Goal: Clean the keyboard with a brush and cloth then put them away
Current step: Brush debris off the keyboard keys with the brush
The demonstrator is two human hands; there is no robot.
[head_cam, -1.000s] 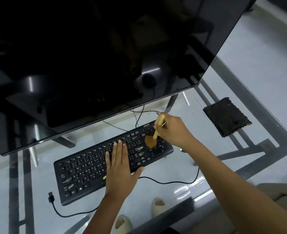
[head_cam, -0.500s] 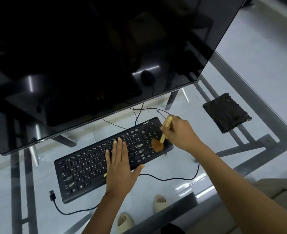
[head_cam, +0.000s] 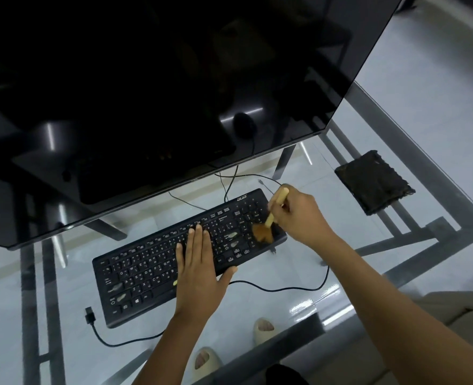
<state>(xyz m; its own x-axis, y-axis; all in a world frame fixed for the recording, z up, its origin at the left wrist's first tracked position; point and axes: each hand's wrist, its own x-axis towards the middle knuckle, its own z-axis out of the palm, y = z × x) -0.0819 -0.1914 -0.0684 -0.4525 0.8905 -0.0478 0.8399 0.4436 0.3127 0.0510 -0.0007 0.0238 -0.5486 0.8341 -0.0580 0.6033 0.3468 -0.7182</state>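
A black keyboard [head_cam: 146,270] lies on the glass table, angled up to the right. My left hand [head_cam: 199,270] rests flat on its middle keys, fingers straight and together. My right hand [head_cam: 299,215] grips a small brush [head_cam: 268,220] with a pale wooden handle. Its brown bristles press on the keyboard's right end, near the front edge. A dark folded cloth [head_cam: 374,182] lies on the glass to the right, apart from both hands.
A large dark monitor [head_cam: 146,93] leans over the back of the glass table [head_cam: 341,273]. The keyboard's cable [head_cam: 285,289] loops to the right and its USB plug [head_cam: 90,315] lies loose at the left. Feet in pale sandals [head_cam: 263,329] show through the glass.
The brush has swept from the number pad's middle toward the keyboard's front right corner. My left hand has stayed flat on the keys.
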